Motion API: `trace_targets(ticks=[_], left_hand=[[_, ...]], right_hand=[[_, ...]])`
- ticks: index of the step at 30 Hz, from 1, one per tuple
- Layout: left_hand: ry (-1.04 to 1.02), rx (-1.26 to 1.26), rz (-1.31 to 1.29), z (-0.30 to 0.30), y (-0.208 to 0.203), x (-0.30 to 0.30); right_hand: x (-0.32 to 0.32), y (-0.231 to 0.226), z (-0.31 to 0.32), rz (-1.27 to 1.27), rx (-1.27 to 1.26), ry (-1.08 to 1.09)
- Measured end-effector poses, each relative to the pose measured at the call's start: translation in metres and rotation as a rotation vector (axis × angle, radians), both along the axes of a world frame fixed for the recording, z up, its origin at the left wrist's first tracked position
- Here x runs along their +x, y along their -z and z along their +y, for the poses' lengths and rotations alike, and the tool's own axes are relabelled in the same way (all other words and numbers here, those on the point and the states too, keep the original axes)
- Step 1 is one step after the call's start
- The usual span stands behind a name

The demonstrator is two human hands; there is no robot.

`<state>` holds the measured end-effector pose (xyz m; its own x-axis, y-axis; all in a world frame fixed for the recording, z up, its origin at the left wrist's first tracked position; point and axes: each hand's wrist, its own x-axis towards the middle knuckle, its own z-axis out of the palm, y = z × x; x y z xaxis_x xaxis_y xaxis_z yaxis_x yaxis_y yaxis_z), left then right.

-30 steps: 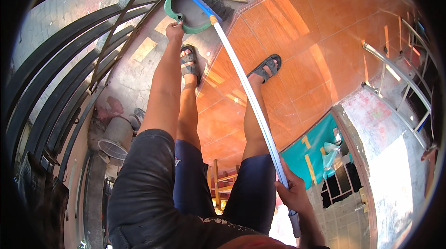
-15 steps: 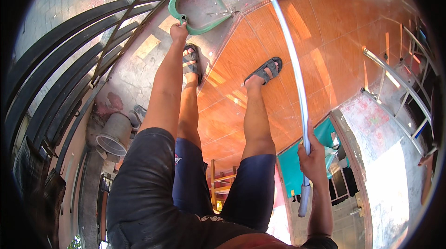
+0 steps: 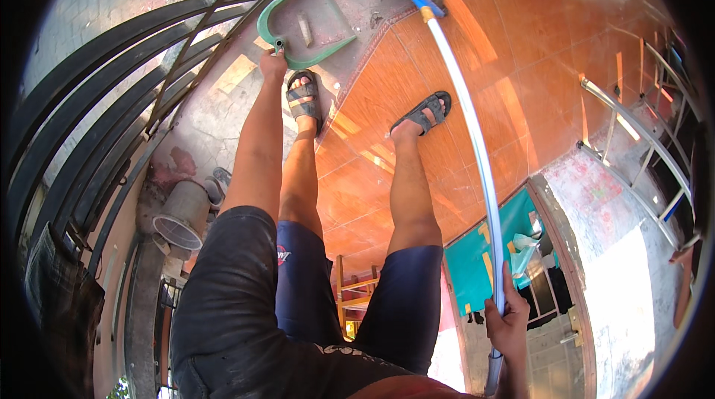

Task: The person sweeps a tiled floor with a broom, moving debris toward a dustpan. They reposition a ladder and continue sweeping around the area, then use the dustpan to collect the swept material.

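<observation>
My left hand point(image 3: 273, 64) is closed on the handle of a green dustpan point(image 3: 332, 51), which sits low over the grey concrete at the upper left. Between its green walls lies a short, pale, stick-like piece point(image 3: 304, 30). On the right, my right hand point(image 3: 509, 318) grips a long white-and-blue broom point(image 3: 471, 112) near the end of its handle. The broom's blue head and dark bristles rest at the top, by the concrete's border with the tiles, just right of the dustpan's open side.
Orange floor tiles point(image 3: 514, 49) spread to the right. A black metal fence point(image 3: 104, 79) runs along the left, with a grey bucket point(image 3: 181, 214) beside it. A metal rack point(image 3: 648, 138) stands at the right. My sandalled feet are between the dustpan and the broom.
The broom head has swept left towards the dustpan and my right hand has come down. The pale piece has moved from the concrete to between the dustpan's walls. The dustpan has shifted slightly left.
</observation>
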<state>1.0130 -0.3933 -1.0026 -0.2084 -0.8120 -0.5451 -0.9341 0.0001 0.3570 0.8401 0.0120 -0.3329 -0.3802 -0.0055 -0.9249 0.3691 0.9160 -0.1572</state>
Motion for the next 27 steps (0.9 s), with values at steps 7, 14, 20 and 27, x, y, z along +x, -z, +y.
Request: trace_targets(ticks=[7,14,20,27], left_hand=[[-0.202,0.105,-0.073,0.017,0.0,0.053],[-0.475,0.35,-0.024,0.035,0.004,0.047],[-0.298,0.195,-0.029,0.058,-0.006,0.044],[-0.399,0.014,-0.126,0.074,-0.02,0.064]], right_hand=[[-0.011,0.134,-0.043,0.223,-0.073,-0.084],[0.039,0.114,-0.049,0.017,-0.215,-0.334],[0.019,0.041,-0.014,-0.297,-0.071,-0.336],[-0.002,0.002,0.04,-0.107,-0.065,-0.246]])
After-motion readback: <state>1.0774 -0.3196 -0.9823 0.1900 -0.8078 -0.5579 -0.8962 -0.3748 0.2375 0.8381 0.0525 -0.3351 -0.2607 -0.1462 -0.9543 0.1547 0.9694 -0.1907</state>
